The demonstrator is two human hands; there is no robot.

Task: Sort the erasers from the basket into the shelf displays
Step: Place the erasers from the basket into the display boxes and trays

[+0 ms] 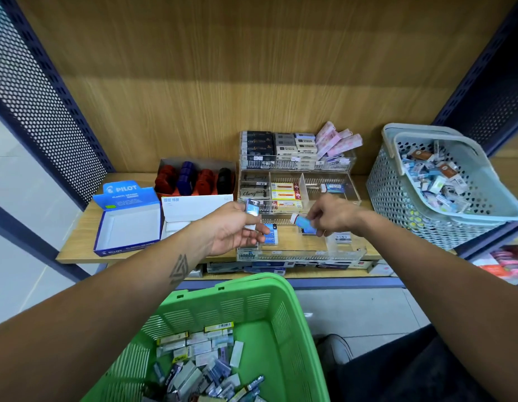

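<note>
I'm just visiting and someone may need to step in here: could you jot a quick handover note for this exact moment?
Left hand holds several blue erasers over the clear shelf display.
Right hand pinches one blue eraser above the display's front row.
Done: a few erasers lie in the front and middle rows; the back row is well stocked.
Left: the green basket below holds many unsorted erasers. The grey basket on the shelf is also full.

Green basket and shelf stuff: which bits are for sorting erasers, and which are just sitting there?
For the job: green basket, clear display trays, blue erasers held by left hand and right hand.

Just there: Pilot box, box of stamps, grey basket.
</note>
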